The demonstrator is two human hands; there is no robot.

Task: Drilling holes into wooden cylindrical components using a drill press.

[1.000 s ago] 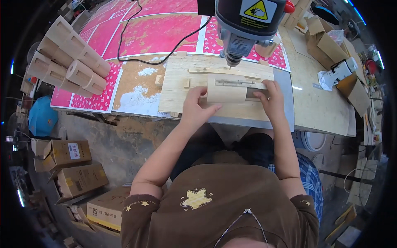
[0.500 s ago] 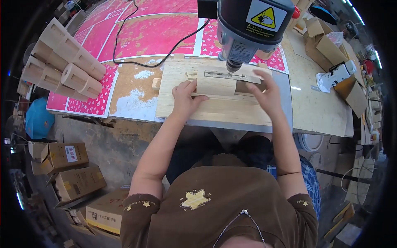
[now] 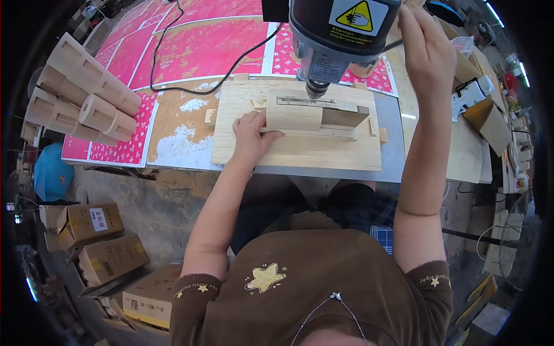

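Observation:
A round wooden block [image 3: 293, 116] lies on its side in a wooden jig [image 3: 300, 147] under the chuck of a grey drill press [image 3: 337, 34]. My left hand [image 3: 249, 134] presses against the block's left end and holds it in place. My right hand [image 3: 426, 49] is raised high at the right side of the drill press head, fingers curled around a thin lever that is mostly hidden. The drill bit hangs just above the block's far edge.
A stack of similar wooden cylinders [image 3: 81, 92] lies at the table's left. Pink patterned sheets [image 3: 202, 52] cover the bench top, with a black cable [image 3: 219, 75] across them. Cardboard boxes [image 3: 98, 242] sit on the floor at lower left. Boxes and a white tool [image 3: 470, 95] crowd the right.
My right hand left the block's right end and rose to the side of the drill press head. My left hand stayed on the block's left end.

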